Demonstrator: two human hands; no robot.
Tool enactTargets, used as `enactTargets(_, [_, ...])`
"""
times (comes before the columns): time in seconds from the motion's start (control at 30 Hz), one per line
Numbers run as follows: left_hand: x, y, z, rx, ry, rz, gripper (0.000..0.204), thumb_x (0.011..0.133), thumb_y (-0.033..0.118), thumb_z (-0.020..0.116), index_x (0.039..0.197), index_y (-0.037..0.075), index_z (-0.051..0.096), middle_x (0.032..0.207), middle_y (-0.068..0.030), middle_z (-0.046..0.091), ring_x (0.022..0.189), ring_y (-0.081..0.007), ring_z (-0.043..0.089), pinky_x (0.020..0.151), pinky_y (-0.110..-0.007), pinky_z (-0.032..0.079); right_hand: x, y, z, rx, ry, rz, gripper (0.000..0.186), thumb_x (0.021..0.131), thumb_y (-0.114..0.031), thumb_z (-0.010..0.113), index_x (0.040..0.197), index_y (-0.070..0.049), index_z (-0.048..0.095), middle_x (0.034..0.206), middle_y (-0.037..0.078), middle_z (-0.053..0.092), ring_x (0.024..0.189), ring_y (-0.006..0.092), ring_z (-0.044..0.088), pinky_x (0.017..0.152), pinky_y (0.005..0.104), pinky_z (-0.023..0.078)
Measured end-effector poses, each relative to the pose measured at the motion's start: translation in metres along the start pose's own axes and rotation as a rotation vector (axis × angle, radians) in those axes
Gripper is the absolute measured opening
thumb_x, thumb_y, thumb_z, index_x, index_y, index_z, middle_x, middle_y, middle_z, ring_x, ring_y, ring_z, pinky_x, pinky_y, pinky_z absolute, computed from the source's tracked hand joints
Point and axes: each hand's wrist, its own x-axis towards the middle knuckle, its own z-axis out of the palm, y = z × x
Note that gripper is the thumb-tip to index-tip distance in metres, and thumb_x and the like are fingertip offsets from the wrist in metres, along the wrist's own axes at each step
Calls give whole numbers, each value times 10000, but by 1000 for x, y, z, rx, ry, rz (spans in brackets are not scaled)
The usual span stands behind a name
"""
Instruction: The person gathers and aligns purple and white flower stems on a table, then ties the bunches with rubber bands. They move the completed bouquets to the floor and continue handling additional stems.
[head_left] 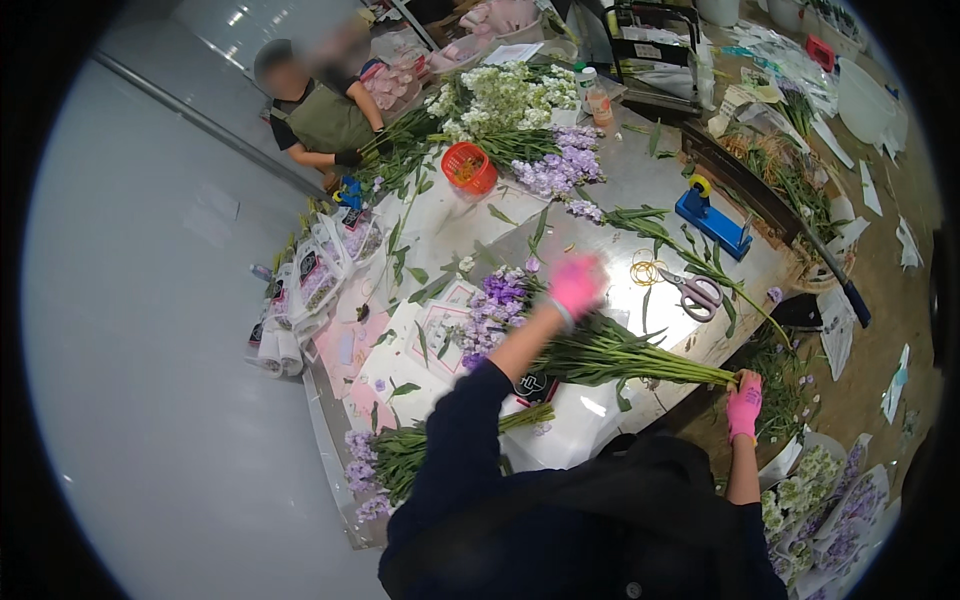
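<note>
Label (537, 390) black, pale-printed, beside flower bundle (625, 350).

One pink-gloved left hand (577, 287), one pink-gloved right hand (743, 405); one held long-stemmed purple flower bundle (620, 352); one round red plastic basket (468, 168); one pair mauve-handled metal scissors (706, 298)

The left hand (577, 287) is showing only as a pink blur. The left sleeve (463, 425) is hiding part of a flower bunch (402, 455). Stems (640, 358) are partly covering a black card (537, 389). The view's edge is cutting off wrapped flowers (850, 522).
</note>
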Motion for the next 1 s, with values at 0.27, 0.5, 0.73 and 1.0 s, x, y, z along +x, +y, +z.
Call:
enactTargets(0.27, [-73, 162, 109, -249, 24, 48, 483, 724, 255, 554, 1171, 100, 458, 1203, -120, 450, 1136, -302, 388, 1009, -437, 233, -1, -8, -5, 47, 24, 22, 207, 665, -35, 587, 854, -40, 503, 902, 144, 491, 860, 329, 485, 736, 381, 406])
enactTargets(0.5, [-74, 155, 108, -269, -15, 91, 510, 700, 187, 559, 1188, 105, 438, 1206, -125, 435, 1157, -297, 370, 1017, -433, 225, -6, -16, -2, 35, 74, 52, 171, 697, -54, 576, 854, -50, 509, 918, 128, 509, 857, 318, 502, 722, 382, 416])
enactTargets(0.73, [-76, 157, 109, -172, -23, 103, 522, 712, 250, 576, 1197, 113, 439, 1196, -110, 450, 1149, -289, 378, 1007, -437, 234, -10, -14, 0, 47, 110, 22, 151, 715, -74, 575, 854, -65, 517, 909, 127, 531, 833, 328, 524, 702, 392, 427])
enactTargets(1.0, [-73, 157, 108, -187, -55, 101, 520, 707, 242, 579, 1192, 114, 442, 1187, -107, 458, 1135, -274, 390, 999, -424, 245, -10, -15, -1, 51, 152, 29, 152, 714, -54, 569, 855, -57, 516, 900, 141, 524, 832, 332, 516, 708, 391, 424])
